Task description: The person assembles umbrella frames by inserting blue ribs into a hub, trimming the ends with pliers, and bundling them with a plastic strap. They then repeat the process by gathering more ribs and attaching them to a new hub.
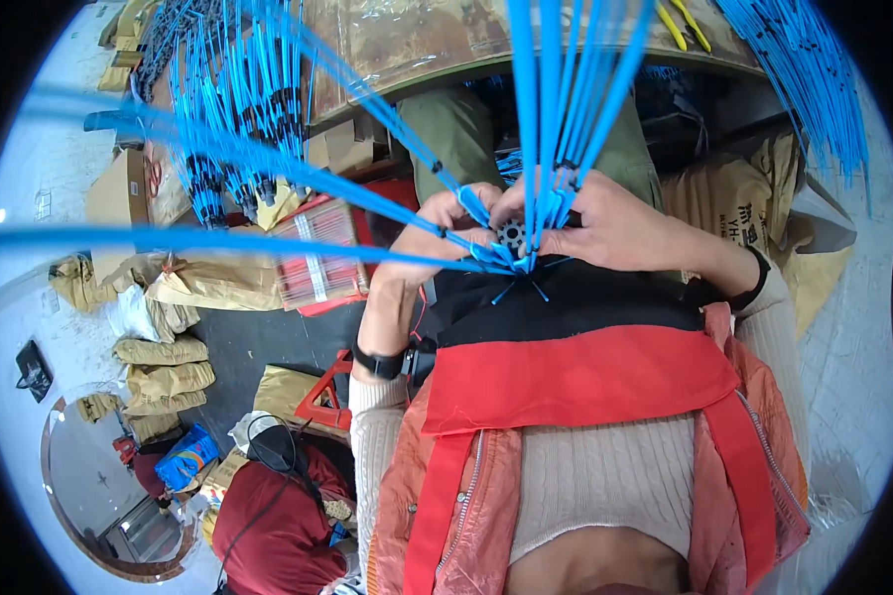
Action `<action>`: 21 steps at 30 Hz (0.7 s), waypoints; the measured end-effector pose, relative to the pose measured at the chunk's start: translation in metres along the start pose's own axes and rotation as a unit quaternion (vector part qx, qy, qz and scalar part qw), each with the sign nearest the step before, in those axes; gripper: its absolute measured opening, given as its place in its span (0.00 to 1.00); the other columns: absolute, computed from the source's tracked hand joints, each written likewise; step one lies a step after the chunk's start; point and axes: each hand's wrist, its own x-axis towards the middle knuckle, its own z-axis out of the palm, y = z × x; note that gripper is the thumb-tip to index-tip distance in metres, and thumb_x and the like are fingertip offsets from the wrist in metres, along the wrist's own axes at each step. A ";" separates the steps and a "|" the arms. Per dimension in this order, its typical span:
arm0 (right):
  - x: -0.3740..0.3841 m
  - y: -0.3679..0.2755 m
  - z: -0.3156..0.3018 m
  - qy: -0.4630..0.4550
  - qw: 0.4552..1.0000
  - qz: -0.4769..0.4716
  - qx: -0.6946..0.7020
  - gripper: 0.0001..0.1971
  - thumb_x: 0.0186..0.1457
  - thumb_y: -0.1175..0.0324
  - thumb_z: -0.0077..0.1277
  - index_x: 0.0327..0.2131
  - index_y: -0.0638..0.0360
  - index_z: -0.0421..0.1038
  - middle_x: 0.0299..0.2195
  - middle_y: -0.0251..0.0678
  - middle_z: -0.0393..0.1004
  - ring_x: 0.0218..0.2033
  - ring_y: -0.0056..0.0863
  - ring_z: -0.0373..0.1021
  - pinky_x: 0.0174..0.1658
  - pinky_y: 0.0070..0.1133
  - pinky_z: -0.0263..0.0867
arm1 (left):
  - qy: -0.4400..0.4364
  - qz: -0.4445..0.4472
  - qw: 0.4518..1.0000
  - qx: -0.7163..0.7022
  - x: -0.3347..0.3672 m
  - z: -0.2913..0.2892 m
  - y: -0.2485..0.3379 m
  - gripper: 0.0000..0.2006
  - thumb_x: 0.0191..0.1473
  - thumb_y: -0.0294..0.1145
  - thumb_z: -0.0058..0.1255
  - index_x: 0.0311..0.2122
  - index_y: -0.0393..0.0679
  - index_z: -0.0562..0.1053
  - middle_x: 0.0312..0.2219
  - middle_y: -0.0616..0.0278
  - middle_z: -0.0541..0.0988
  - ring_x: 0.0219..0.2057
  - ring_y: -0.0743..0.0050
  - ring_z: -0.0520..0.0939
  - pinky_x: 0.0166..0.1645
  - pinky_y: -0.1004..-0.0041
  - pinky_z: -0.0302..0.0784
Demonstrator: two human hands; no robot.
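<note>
Here, blue strips (549, 99), lettered sack (739, 203) nearby

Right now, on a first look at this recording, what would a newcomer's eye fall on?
Most likely the long blue rods fanning up and left from a black perforated hub held between the left hand and right hand. Next, the broad red panel of the apron just below, then the blue bundles at upper left and upper right.

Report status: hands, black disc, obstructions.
Left hand, right hand: holding black perforated disc between them. Blue strips fan outward. Some cross over left hand.
</note>
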 end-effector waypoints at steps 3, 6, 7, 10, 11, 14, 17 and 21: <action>0.015 0.014 -0.006 0.020 0.993 0.047 0.103 0.13 0.56 0.69 0.55 0.43 0.63 0.70 0.39 0.32 0.72 0.41 0.20 0.69 0.46 0.20 0.66 | 0.055 0.039 0.996 -0.058 0.011 0.006 0.001 0.10 0.49 0.28 0.60 0.34 0.37 0.71 0.32 0.65 0.74 0.34 0.81 0.74 0.38 0.79 0.69; 0.011 0.028 -0.002 0.077 0.984 0.084 0.134 0.12 0.55 0.70 0.55 0.43 0.63 0.70 0.39 0.33 0.73 0.41 0.19 0.68 0.46 0.20 0.66 | 0.203 0.108 0.960 -0.161 0.019 0.007 -0.003 0.12 0.48 0.29 0.60 0.36 0.37 0.71 0.34 0.65 0.74 0.34 0.81 0.73 0.39 0.79 0.70; 0.007 0.032 -0.001 0.119 0.981 0.097 0.121 0.12 0.55 0.71 0.54 0.43 0.63 0.70 0.39 0.33 0.73 0.41 0.19 0.68 0.46 0.21 0.66 | 0.274 0.150 0.943 -0.118 0.000 -0.009 -0.024 0.14 0.48 0.28 0.60 0.39 0.36 0.71 0.35 0.64 0.74 0.35 0.80 0.74 0.39 0.79 0.70; 0.010 0.034 -0.003 0.165 0.976 0.106 0.097 0.13 0.54 0.71 0.55 0.43 0.63 0.70 0.39 0.33 0.73 0.41 0.20 0.69 0.46 0.21 0.66 | 0.331 0.184 0.925 0.029 -0.015 0.018 -0.024 0.17 0.47 0.28 0.61 0.42 0.36 0.71 0.36 0.63 0.74 0.35 0.78 0.74 0.41 0.78 0.71; 0.011 0.030 0.000 0.172 0.975 0.105 0.088 0.14 0.54 0.71 0.55 0.43 0.64 0.70 0.39 0.33 0.73 0.41 0.20 0.69 0.46 0.21 0.66 | 0.315 0.170 0.924 0.133 -0.016 0.041 -0.012 0.17 0.47 0.28 0.61 0.43 0.36 0.71 0.36 0.63 0.75 0.35 0.78 0.74 0.41 0.77 0.71; 0.015 0.025 0.010 0.191 0.974 0.098 0.072 0.14 0.54 0.70 0.56 0.43 0.65 0.69 0.39 0.34 0.73 0.41 0.20 0.69 0.46 0.21 0.66 | 0.318 0.146 0.903 0.250 -0.011 0.064 0.005 0.19 0.48 0.27 0.60 0.46 0.37 0.71 0.37 0.62 0.75 0.36 0.77 0.74 0.42 0.76 0.72; 0.017 0.024 0.018 0.220 0.970 0.094 0.054 0.15 0.54 0.70 0.56 0.43 0.65 0.69 0.39 0.34 0.73 0.41 0.20 0.69 0.46 0.22 0.66 | 0.355 0.128 0.885 0.272 -0.002 0.066 0.013 0.20 0.48 0.26 0.60 0.48 0.38 0.70 0.38 0.61 0.75 0.37 0.76 0.75 0.43 0.75 0.72; 0.015 0.023 0.020 0.243 0.965 0.078 0.050 0.15 0.53 0.69 0.57 0.43 0.65 0.70 0.39 0.34 0.73 0.41 0.21 0.69 0.46 0.22 0.66 | 0.358 0.103 0.887 0.271 0.007 0.068 0.014 0.22 0.49 0.28 0.60 0.49 0.38 0.69 0.39 0.60 0.76 0.38 0.75 0.76 0.44 0.74 0.72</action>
